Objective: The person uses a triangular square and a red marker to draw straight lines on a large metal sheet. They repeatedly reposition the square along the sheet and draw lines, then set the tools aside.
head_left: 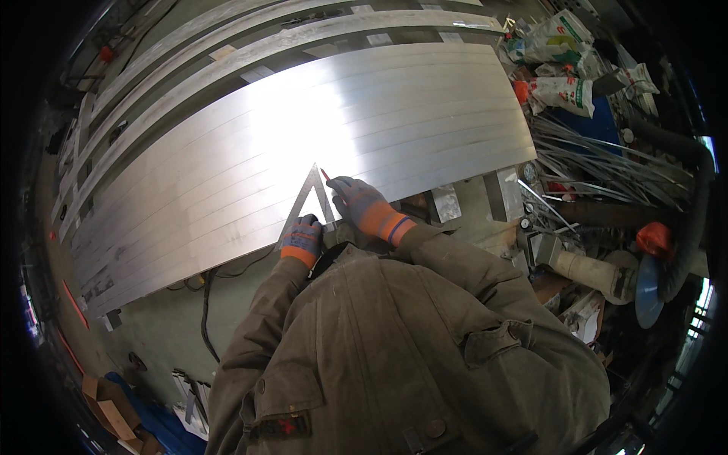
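A triangle (301, 196) lies on the panel's (432, 114) near part, a pencil (325, 174) just right of its tip; rails (409, 20) beyond, bags (563, 94) far right, rods (607, 163) right, a box (117, 415) near left.

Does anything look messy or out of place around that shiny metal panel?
Mostly the right side: thin metal strips lie in a loose, crisscrossing heap, with crumpled bags beyond, untidy beside the flat panel. Nothing seems odd at the work: the left hand touches a triangular frame; the right hand holds a thin red tool.
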Available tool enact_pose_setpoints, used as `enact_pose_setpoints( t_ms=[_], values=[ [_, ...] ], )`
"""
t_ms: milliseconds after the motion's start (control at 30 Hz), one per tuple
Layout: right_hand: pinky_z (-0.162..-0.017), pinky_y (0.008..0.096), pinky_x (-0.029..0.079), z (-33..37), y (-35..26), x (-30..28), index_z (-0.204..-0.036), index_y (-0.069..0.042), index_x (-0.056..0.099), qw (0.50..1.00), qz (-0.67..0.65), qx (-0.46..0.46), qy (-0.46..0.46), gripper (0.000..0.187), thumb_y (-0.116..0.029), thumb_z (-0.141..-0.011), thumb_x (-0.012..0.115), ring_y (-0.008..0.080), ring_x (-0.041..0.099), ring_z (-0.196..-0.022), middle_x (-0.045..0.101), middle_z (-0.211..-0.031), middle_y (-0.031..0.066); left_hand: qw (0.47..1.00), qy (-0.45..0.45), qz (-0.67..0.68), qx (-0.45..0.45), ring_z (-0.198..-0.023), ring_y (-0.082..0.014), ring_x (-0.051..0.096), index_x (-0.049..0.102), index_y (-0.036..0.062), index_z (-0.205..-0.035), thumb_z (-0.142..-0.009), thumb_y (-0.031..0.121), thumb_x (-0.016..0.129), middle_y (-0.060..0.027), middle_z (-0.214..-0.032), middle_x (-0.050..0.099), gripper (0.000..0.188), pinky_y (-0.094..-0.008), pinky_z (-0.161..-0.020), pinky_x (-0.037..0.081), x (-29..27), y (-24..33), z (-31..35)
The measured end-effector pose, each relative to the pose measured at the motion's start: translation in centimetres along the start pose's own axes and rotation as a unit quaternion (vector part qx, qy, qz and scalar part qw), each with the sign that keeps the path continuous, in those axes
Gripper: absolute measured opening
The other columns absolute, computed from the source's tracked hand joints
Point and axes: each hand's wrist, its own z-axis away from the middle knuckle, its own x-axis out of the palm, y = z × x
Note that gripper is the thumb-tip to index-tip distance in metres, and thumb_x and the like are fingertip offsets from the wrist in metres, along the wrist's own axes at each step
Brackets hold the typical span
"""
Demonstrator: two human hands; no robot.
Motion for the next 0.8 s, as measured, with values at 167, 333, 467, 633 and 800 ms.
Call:
enact_pose_setpoints(
  t_ms=[167,333,467,633,800],
  values=[
    [-0.11,0.0508,0.056,-1.3,0.3,0.7,-0.147,-0.011,0.064,1.0,0.018,-0.004,-0.002,0.046,-0.019,-0.102,0.067,0.0395,0.067,-0.127,0.068,-0.143,0.0161,1.0,-0.007,0.003,0.004,-0.119,-0.0371,0.069,0.075,0.0092,-0.109,-0.104,0.022,0.069,-0.0106,-0.124,0.074,0.015,-0.0508,-0.096,0.058,-0.7,0.1,0.0],
    [-0.11,0.0509,0.056,-1.8,0.2,0.7,-0.146,-0.011,0.065,1.0,0.015,-0.001,-0.003,0.045,-0.018,-0.102,0.067,0.0389,0.068,-0.128,0.069,-0.143,0.0157,1.0,-0.019,0.002,0.002,-0.12,-0.0376,0.069,0.076,0.0088,-0.11,-0.104,0.022,0.068,-0.0114,-0.125,0.074,0.016,-0.0511,-0.097,0.058,-1.2,0.3,0.0],
    [-0.11,0.0514,0.057,-2.3,-0.1,0.6,-0.147,-0.012,0.066,1.0,0.024,0.005,-0.013,0.044,-0.019,-0.103,0.066,0.039,0.069,-0.127,0.07,-0.141,0.0163,1.0,-0.022,0.016,-0.007,-0.12,-0.0379,0.069,0.076,0.0083,-0.111,-0.104,0.021,0.068,-0.0118,-0.126,0.074,0.016,-0.051,-0.098,0.058,-1.3,0.4,-0.1],
    [-0.109,0.0513,0.057,-1.7,-1.1,-0.6,-0.145,-0.012,0.068,0.995,0.051,0.043,-0.071,0.041,-0.029,-0.108,0.061,0.0399,0.07,-0.125,0.071,-0.138,0.0181,1.0,-0.021,0.006,0.006,-0.119,-0.0376,0.069,0.077,0.0091,-0.109,-0.1,0.02,0.069,-0.0127,-0.124,0.073,0.015,-0.0498,-0.098,0.058,-1.5,0.4,-0.2],
    [-0.095,0.0492,0.06,2.0,-2.0,-2.2,-0.133,-0.011,0.073,0.995,0.034,0.02,-0.092,0.031,-0.027,-0.107,0.067,0.04,0.075,-0.108,0.078,-0.116,0.0177,0.999,-0.037,-0.003,-0.009,-0.121,-0.0369,0.069,0.076,0.01,-0.111,-0.101,0.02,0.069,-0.0117,-0.125,0.072,0.015,-0.0503,-0.098,0.058,-1.6,0.6,-0.2]
  ],
)
